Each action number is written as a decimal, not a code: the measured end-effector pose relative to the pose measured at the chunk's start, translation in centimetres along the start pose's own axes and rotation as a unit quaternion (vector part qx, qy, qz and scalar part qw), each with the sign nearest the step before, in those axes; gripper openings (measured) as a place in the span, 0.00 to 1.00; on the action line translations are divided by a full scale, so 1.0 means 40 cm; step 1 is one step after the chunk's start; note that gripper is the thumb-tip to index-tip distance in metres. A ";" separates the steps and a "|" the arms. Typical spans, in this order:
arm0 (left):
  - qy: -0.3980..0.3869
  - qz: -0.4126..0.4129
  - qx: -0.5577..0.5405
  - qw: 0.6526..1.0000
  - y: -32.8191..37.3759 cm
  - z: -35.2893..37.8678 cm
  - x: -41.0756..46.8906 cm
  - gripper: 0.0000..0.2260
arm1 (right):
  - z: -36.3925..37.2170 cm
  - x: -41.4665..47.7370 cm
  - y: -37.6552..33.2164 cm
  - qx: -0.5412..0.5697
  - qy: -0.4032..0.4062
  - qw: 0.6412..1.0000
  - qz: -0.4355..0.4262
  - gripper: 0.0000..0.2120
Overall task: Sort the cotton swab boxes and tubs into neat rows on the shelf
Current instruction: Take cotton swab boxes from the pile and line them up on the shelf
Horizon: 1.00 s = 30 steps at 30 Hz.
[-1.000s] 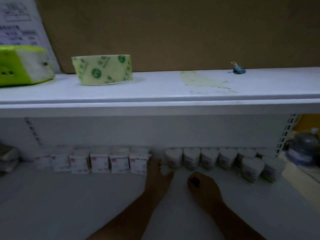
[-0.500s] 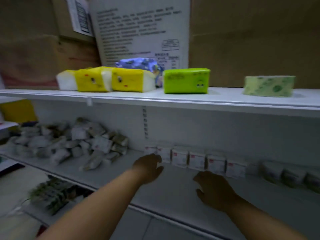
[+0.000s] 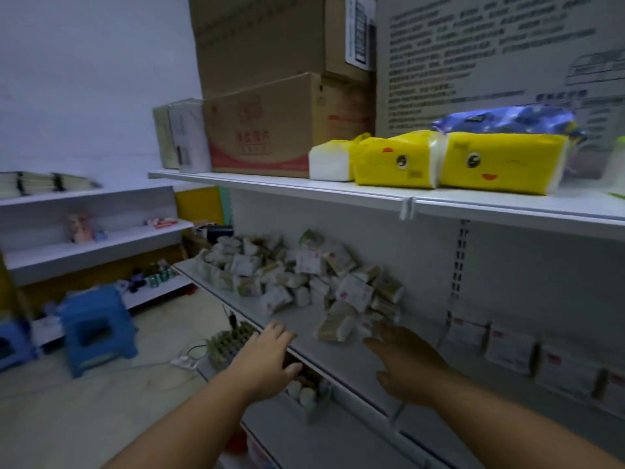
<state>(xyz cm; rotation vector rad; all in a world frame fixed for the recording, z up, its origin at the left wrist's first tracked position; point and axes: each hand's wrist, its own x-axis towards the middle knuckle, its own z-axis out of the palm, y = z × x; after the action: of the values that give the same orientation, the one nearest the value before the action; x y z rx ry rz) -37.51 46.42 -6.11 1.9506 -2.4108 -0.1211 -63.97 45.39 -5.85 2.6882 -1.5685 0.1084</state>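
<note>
Both hands are empty with fingers loosely straight, the left hand over the front lip of the shelf and the right hand above its surface near a loose pile of packs, while the boxes stand in a row along the shelf's back, right of the pile.

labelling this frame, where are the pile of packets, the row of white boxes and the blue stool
pile of packets (image 3: pixel 304 282): head view, a packet mid-heap
row of white boxes (image 3: pixel 510 346): head view, front of the second box from the left
blue stool (image 3: pixel 98 306): head view, its seat
</note>
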 end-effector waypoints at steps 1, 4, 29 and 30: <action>0.001 -0.010 0.003 1.000 -0.031 -0.004 0.012 0.30 | 0.002 0.047 -0.005 -0.006 0.013 1.000 -0.015 0.28; 0.014 -0.039 0.012 0.999 -0.122 -0.042 0.057 0.30 | -0.001 0.207 -0.017 0.000 0.037 0.999 -0.039 0.28; 0.030 -0.067 -0.045 0.996 -0.859 -0.196 0.429 0.20 | -0.001 1.088 -0.326 0.026 0.069 0.994 -0.085 0.23; 0.025 -0.060 -0.054 0.996 -0.889 -0.195 0.444 0.20 | -0.002 1.112 -0.340 0.033 0.068 0.995 -0.068 0.24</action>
<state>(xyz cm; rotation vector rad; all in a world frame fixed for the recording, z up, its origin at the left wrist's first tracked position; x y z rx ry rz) -5.96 21.39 -1.68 2.0235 -2.2072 -0.2002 -30.34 13.46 -2.33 2.7623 -1.3637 0.3370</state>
